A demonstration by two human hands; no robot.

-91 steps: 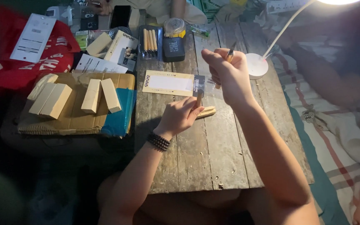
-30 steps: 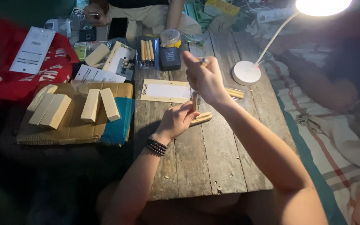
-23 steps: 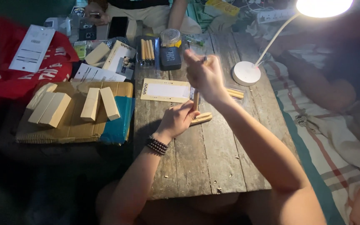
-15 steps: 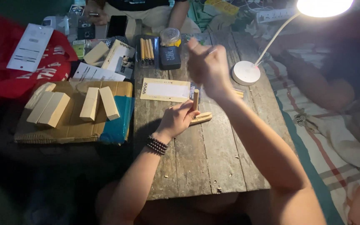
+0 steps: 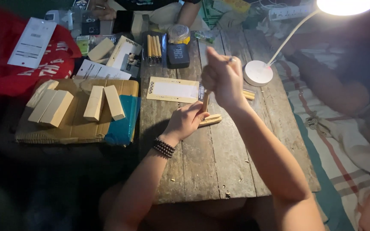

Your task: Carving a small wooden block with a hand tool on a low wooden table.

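Note:
On a worn plank table (image 5: 219,162), my left hand (image 5: 188,121) presses a small pale wooden piece (image 5: 210,119) flat against the boards. My right hand (image 5: 222,79) is raised above it, fist closed around a thin tool with a wooden handle (image 5: 205,102) that points down at the piece. A beaded bracelet (image 5: 164,148) circles my left wrist. A cream rectangular card (image 5: 173,90) lies just beyond my left hand.
Several pale wood blocks (image 5: 95,102) rest on a cardboard sheet (image 5: 78,126) at the left. A white desk lamp base (image 5: 258,72) stands at the right, a dark box (image 5: 178,54) and a row of wooden sticks (image 5: 154,46) at the back. Another person's hands (image 5: 103,5) are at the far edge.
My right hand has risen from beside the wooden piece and drawn back over it, holding the tool. My left hand has stayed on the piece.

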